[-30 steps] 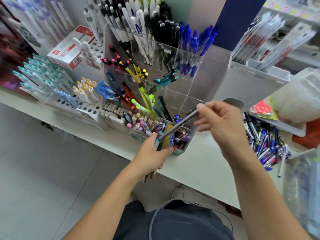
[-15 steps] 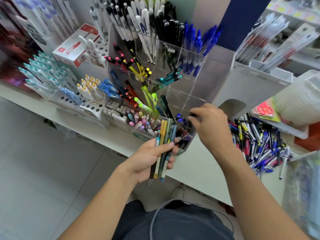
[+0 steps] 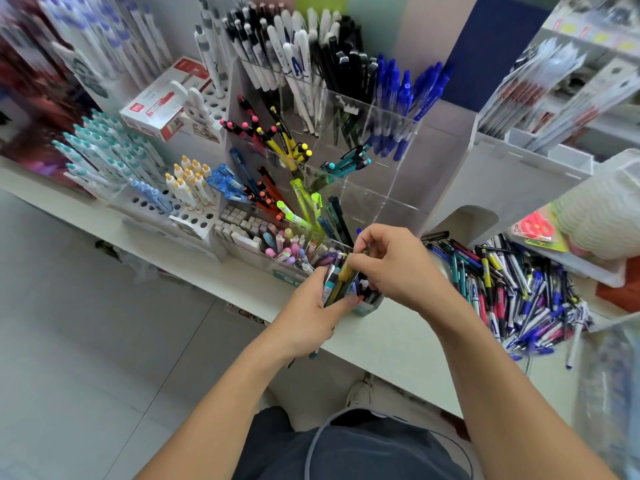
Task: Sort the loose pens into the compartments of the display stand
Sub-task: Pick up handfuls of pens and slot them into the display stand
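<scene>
At the counter's front edge | right hand [image 3: 398, 268], back from the display stand [image 3: 363, 188], pinches a pen from the bundle [image 3: 337, 284] gripped in the left hand [image 3: 311, 313] | next pen due.

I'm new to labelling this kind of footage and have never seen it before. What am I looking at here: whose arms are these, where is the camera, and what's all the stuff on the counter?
There is no machine here. A person wears a wide-angle camera on the head, looking forward and down, so the two bare arms reaching in from the bottom are their own.

The left hand grips a small bundle of pens. The right hand has its fingers curled at the top of that bundle, apparently pinching one pen; the exact pen is hard to tell.

On the white counter stands a clear display stand with stepped compartments, each holding one sort of pen: blue pens at the back, yellow-green ones lower down. To the right lies a pile of loose pens waiting to be sorted.
</scene>
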